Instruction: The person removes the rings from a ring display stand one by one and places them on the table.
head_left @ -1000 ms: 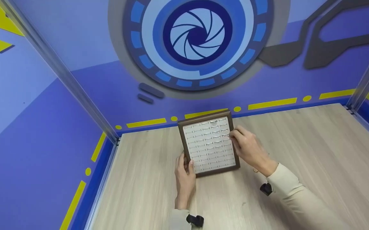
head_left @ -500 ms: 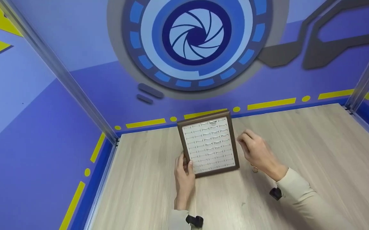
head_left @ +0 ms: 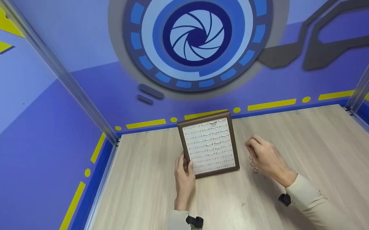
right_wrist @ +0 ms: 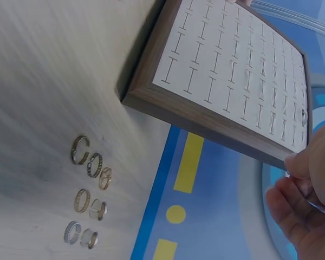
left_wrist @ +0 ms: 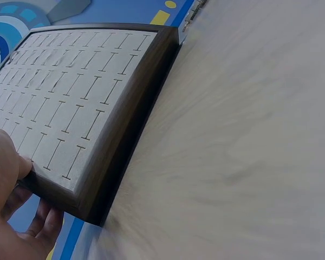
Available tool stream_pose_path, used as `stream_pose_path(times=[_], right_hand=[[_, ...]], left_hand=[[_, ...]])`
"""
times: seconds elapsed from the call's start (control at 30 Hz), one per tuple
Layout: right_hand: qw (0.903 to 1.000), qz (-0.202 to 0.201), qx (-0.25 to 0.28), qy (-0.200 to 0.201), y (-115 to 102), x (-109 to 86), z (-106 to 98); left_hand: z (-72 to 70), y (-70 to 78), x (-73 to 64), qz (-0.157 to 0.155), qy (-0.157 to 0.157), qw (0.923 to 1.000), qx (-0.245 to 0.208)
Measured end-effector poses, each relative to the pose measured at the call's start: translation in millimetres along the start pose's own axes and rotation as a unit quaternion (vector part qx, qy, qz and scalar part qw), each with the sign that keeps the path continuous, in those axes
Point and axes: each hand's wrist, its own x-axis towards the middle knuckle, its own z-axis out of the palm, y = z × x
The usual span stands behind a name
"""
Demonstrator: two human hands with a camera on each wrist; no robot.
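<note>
A ring display tray (head_left: 215, 172) with a brown frame and a white slotted insert (left_wrist: 89, 116) stands tilted up on the table. My left hand (head_left: 185, 180) grips its lower left edge, thumb (left_wrist: 23, 165) on the front and fingers behind. One ring (head_left: 213, 123) sits in a slot near the top. Right of the tray, apart from it, my right hand (head_left: 267, 158) has thumb and fingers pinched together. In the right wrist view a small silvery ring (right_wrist: 316, 202) shows partly between those fingers, mostly hidden by them.
Several loose rings (right_wrist: 82, 200), silver and gold in tone, stand on the wooden table (head_left: 146, 179) beneath and beside my right hand. A blue printed wall panel (head_left: 85, 80) rises close behind the tray.
My right hand has drawn away from the tray's right edge, moving right and slightly down, fingers still pinched. The left hand and the tray have stayed put.
</note>
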Motion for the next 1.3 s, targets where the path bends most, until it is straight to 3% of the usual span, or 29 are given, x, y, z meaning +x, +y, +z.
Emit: stream_pose_path(times=[0.17,0.8,1.0,1.17,1.3], right_hand=[[0.9997,0.018,-0.007,-0.012,3,-8.0,-4],[0.9992,0.023,-0.025,-0.018,12,-39.9,-8],[0.9992,0.026,-0.025,-0.019,15,-49.7,-9],[0.9983,0.045,-0.020,-0.030,16,-57.8,-10],[0.9972,0.062,-0.018,-0.039,16,-63.4,-10]], left_hand=[[-0.6,0.1,-0.2,-0.005,-0.003,1.0000,-0.003],[-2.5,2.5,-1.5,-0.011,-0.016,0.9998,0.005],[-0.6,0.8,-0.8,-0.006,-0.006,0.9999,0.010],[0.3,0.4,-1.5,0.002,0.002,0.9999,0.012],[-0.6,2.0,-1.4,-0.009,-0.007,0.9999,0.013]])
